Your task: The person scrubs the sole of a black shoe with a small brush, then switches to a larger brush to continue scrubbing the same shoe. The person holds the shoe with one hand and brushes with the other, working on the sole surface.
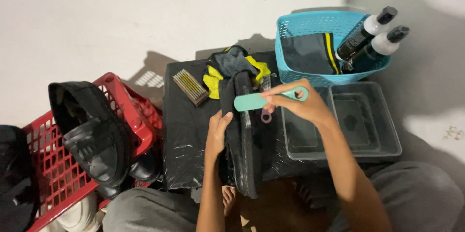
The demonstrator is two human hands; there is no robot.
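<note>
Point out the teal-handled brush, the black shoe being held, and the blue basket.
teal-handled brush (252, 101), head view, on the handle left of the right hand.
black shoe (249, 154), head view, on its upturned sole edge.
blue basket (300, 23), head view, on the back rim.

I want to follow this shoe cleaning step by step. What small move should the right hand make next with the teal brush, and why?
Probably draw the teal plastic-handled brush along the sole edge of the black shoe. The right hand holds the brush across the shoe, which the left hand steadies on its side, so the brush seems already placed for a stroke.
</note>
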